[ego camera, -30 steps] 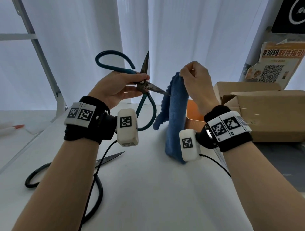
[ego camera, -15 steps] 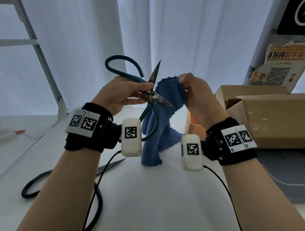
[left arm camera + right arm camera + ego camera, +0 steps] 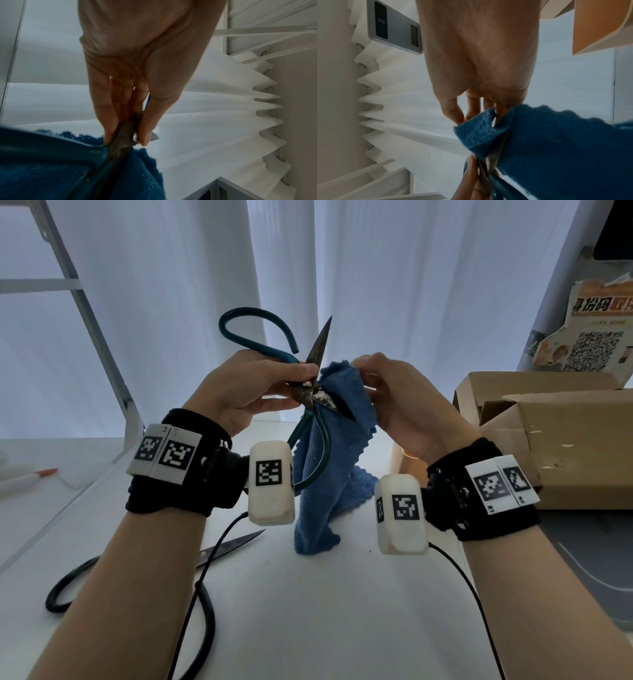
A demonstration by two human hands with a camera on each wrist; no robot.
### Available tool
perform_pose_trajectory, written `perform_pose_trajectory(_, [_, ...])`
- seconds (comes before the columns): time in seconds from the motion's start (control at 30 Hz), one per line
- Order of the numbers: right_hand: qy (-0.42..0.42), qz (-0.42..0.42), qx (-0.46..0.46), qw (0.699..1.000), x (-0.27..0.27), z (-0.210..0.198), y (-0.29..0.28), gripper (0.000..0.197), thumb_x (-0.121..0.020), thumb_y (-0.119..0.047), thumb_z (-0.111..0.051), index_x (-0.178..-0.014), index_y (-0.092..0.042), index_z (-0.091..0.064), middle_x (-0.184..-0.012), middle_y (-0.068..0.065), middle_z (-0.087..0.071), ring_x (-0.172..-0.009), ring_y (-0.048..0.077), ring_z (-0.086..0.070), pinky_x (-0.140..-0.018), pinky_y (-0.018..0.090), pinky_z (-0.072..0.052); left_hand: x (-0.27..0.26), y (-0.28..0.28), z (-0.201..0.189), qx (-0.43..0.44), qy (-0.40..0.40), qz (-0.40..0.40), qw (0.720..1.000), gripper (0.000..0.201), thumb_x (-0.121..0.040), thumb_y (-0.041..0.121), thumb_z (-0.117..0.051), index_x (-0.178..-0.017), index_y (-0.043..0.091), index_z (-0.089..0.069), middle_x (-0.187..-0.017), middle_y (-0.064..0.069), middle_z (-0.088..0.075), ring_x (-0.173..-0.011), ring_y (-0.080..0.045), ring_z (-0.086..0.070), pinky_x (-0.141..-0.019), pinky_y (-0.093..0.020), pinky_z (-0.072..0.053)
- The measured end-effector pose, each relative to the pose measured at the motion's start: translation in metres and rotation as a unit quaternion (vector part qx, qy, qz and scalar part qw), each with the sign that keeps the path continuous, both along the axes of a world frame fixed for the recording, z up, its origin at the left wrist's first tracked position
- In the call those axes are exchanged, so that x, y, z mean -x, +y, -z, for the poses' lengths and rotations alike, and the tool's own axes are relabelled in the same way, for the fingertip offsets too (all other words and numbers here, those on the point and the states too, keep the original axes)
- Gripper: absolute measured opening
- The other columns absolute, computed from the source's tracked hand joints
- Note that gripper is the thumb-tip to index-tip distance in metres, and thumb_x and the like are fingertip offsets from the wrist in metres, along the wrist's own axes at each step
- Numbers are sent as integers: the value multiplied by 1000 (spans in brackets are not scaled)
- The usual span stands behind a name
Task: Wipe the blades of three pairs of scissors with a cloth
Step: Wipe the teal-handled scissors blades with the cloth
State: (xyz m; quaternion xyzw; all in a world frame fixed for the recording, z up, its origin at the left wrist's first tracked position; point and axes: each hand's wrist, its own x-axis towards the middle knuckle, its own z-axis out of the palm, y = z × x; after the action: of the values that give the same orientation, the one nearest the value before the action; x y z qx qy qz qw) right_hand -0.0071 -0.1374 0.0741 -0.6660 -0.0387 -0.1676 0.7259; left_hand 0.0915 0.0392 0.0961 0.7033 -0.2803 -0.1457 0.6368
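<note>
your left hand (image 3: 246, 392) pinches teal scissors (image 3: 310, 392) at pivot, blades splayed for access | right hand (image 3: 404, 402) grips cloth (image 3: 339, 446) folded over lower blade

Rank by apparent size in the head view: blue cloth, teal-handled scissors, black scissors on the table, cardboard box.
1. cardboard box, cut off at the frame edge.
2. blue cloth.
3. teal-handled scissors and black scissors: no call. The black pair lies partly behind the left forearm and nearer the camera.
</note>
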Motion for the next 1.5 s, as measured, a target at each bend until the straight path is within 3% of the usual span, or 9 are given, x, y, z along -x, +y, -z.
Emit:
perform_pose_trajectory(0.1, [10, 12, 24, 1000, 0, 1, 0, 10, -98, -8, -55, -103, -10, -63, -96, 10, -68, -83, 17, -64, -71, 27, -54, 1, -2, 1, 1, -4, 2, 1000, 21, -87, 18, -76, -103, 4, -74, -93, -7, -75, -82, -15, -72, -76, -25, -59])
perform_pose_trajectory(0.17, [14, 5, 23, 1000, 2, 1, -1, 13, -96, -3, -59, -106, -11, -63, -99, 13, -69, -82, 19, -67, -71, 26, -57, 3, -4, 1, 1, -7, 0, 1000, 21, -87, 17, -76, -102, 3, -74, -93, -9, -76, -82, -17, -72, -76, -25, -60])
perform_pose_trajectory(0.33, [42, 17, 51, 998, 6, 1, 1, 14, -95, -8, -63, -109, -9, -62, -96, 12, -67, -69, 12, -65, -57, 20, -52, 7, -6, 1, -5, -14, 3, 1000, 27, -87, 16, -75, -108, -1, -72, -103, -15, -76, -82, -19, -72, -73, -25, -60])
perform_pose_trajectory(0.53, [61, 34, 91, 993, 1, 4, 8, 26, -94, -24, -65, -114, -8, -61, -100, 13, -70, -83, 15, -65, -70, 26, -51, 8, -6, 0, -3, -12, 5, 1000, 26, -87, 14, -74, -109, -1, -72, -100, -13, -77, -76, -14, -73, -71, -23, -59])
perform_pose_trajectory(0.77, [41, 70, 127, 989, -2, 7, 12, 29, -80, -14, -80, -104, -10, -63, -87, 9, -74, -81, 21, -71, -77, 31, -59, 14, -9, 0, -11, -20, 16, 1000, 13, -88, 10, -73, -99, 2, -71, -86, -8, -77, -76, -15, -75, -66, -22, -58])
perform_pose_trajectory(0.87, [41, 84, 136, 986, -2, 6, 9, 25, -83, -6, -77, -103, -12, -63, -87, 11, -71, -78, 20, -69, -80, 34, -58, 16, -10, -1, -10, -17, 17, 1000, 10, -89, 7, -72, -98, 2, -71, -85, -7, -77, -73, -15, -75, -64, -21, -58])
perform_pose_trajectory(1.03, [46, 89, 160, 982, -2, 3, 9, 25, -89, 0, -67, -110, -11, -60, -91, 13, -71, -74, 16, -67, -68, 23, -53, 18, -10, -1, -9, -20, 9, 1000, 11, -88, 6, -73, -98, 2, -69, -85, -8, -77, -74, -17, -75, -64, -22, -58])
perform_pose_trajectory(1.27, [32, 94, 163, 982, -1, 5, 7, 24, -86, -2, -72, -103, -11, -59, -83, 7, -68, -73, 16, -66, -74, 26, -55, 20, -11, -2, -7, -22, 17, 1000, 8, -88, 4, -72, -96, 2, -69, -83, -8, -77, -72, -17, -75, -62, -21, -58])
perform_pose_trajectory(1.5, [17, 115, 170, 979, -1, 4, 12, 15, -90, -1, -63, -98, -12, -58, -81, 11, -64, -69, 16, -62, -67, 24, -55, 18, -13, 0, -30, -50, 22, 998, 26, -91, 11, -72, -111, -5, -68, -101, -18, -76, -80, -20, -75, -70, -26, -61])
